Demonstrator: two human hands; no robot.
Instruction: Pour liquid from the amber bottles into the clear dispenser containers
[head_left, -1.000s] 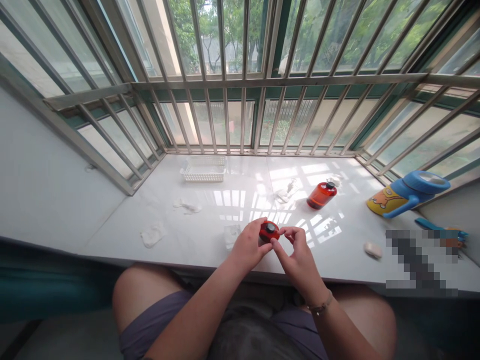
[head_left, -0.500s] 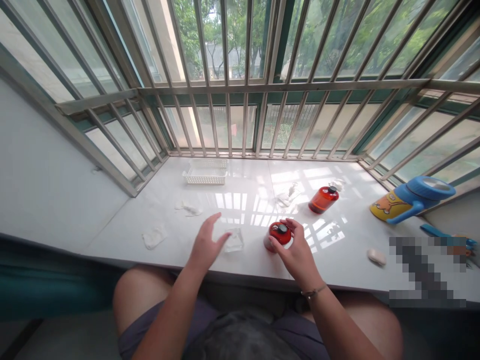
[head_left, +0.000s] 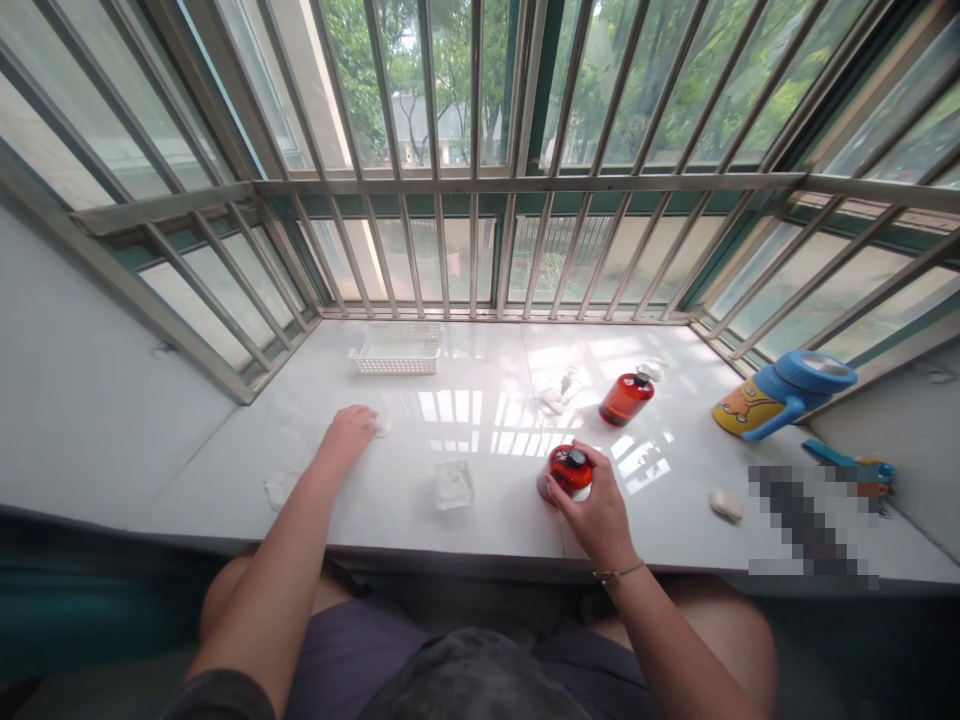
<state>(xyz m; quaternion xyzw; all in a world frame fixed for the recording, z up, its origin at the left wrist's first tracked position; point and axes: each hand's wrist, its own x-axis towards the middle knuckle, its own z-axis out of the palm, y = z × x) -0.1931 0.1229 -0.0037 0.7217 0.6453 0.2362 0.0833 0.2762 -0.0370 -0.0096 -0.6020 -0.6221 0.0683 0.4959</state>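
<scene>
In the head view, my right hand point(head_left: 602, 505) is wrapped round a red see-through bottle point(head_left: 568, 470) with a black cap, which stands on the white ledge. My left hand point(head_left: 349, 436) is further left and back. Its fingers are curled down onto a crumpled white tissue point(head_left: 383, 426), mostly hidden beneath them. Between the two hands stands a small clear square box point(head_left: 454, 486). A second red bottle point(head_left: 627, 400), also black-capped, is tilted in view behind my right hand.
A white plastic basket point(head_left: 397, 358) is at the back, near the window bars. More crumpled tissue point(head_left: 559, 392) lies mid-ledge, and another piece point(head_left: 279, 490) is by my left forearm. To the right are a blue and yellow mug point(head_left: 780, 395), a pale rounded object point(head_left: 726, 505) and a blue strap point(head_left: 829, 455).
My left hand has moved left from beside the clear box to the crumpled tissue, and its fingers have closed. My right hand stays on the red bottle. The view has shifted slightly.
</scene>
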